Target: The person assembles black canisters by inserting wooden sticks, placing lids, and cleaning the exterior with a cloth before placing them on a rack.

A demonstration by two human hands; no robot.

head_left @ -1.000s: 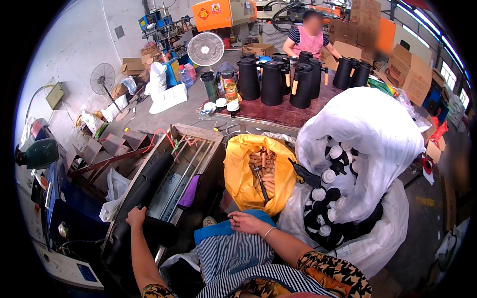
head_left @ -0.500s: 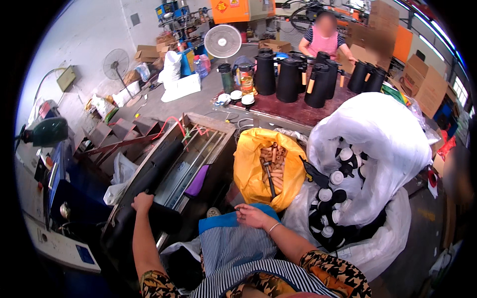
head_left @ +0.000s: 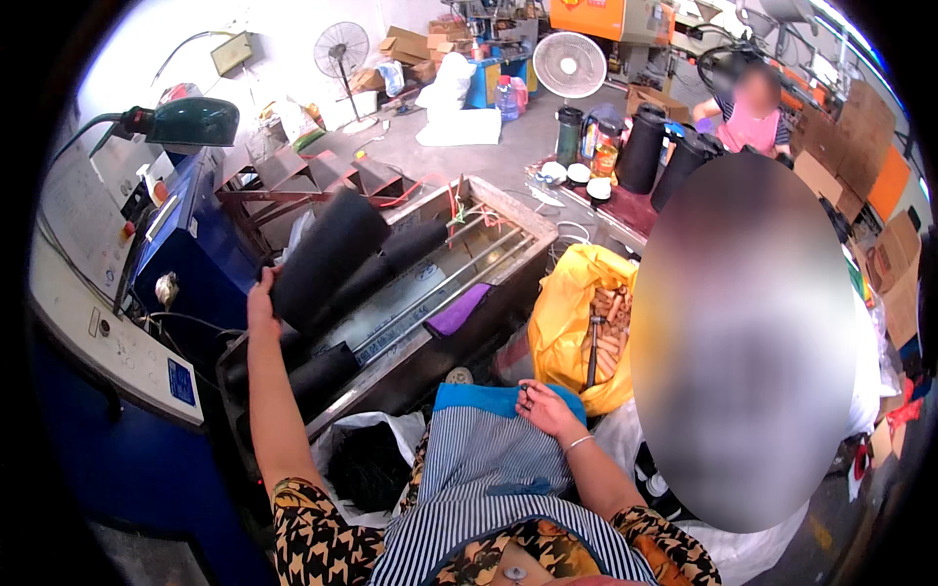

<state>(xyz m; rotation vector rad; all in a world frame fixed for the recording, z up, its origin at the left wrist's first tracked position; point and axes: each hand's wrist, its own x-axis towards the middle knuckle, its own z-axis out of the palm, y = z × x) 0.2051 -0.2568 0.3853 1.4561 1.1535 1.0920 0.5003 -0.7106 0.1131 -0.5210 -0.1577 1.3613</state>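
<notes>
My left hand [head_left: 262,305] grips the end of a thick black cylinder [head_left: 332,256], raised and tilted over a long metal trough [head_left: 528,239]. Another black cylinder [head_left: 415,246] lies along the trough behind it, and a third one [head_left: 318,379] rests at the near end. Metal rails run lengthwise inside, and a purple cloth [head_left: 459,309] hangs over the right rim. Close to the blue edge of the striped apron [head_left: 489,439] is my right hand [head_left: 549,408], its fingers curled round something small and dark that I cannot make out.
A yellow bag [head_left: 557,337] of wooden handles, with a hammer [head_left: 593,352] on top, stands right of the trough. A blue machine [head_left: 195,249] and green lamp [head_left: 195,121] are at left. Behind the table, a person [head_left: 752,117] works near black jugs [head_left: 643,146]. A blurred patch covers the right.
My left hand has lifted the black cylinder up out of the trough's near part. The view has swung left. My right hand stays by the apron.
</notes>
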